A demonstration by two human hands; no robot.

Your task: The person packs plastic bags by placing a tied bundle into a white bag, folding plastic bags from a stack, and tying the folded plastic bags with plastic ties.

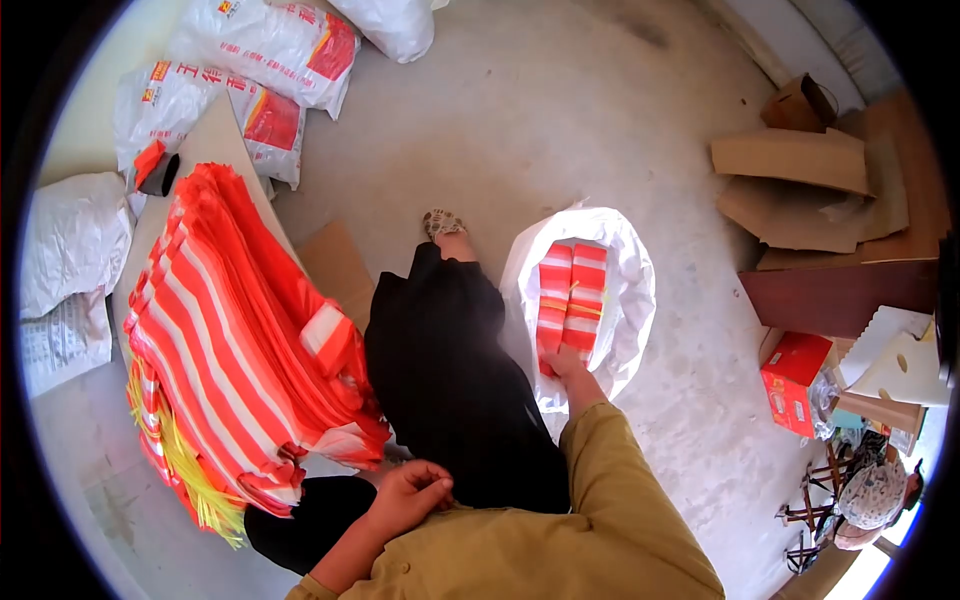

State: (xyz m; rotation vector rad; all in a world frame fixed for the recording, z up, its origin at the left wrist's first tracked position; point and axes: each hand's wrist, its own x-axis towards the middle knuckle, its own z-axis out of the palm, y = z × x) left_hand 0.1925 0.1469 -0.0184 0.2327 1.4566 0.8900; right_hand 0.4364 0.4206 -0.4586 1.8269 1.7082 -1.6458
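My right hand reaches into an open white sack on the floor and grips the near end of a folded red-and-white striped bundle. A second striped bundle lies alongside it, with yellow ties around them. My left hand rests by my lap, its fingers curled closed; nothing shows in them. To its left, a thick stack of red-and-white striped plastic bags lies on a table. Yellow strips hang at the stack's near edge.
Filled white printed sacks lie at the back left. A dark object with a red top sits on the table's far end. Cardboard boxes and a red box stand at right. Another person sits at lower right.
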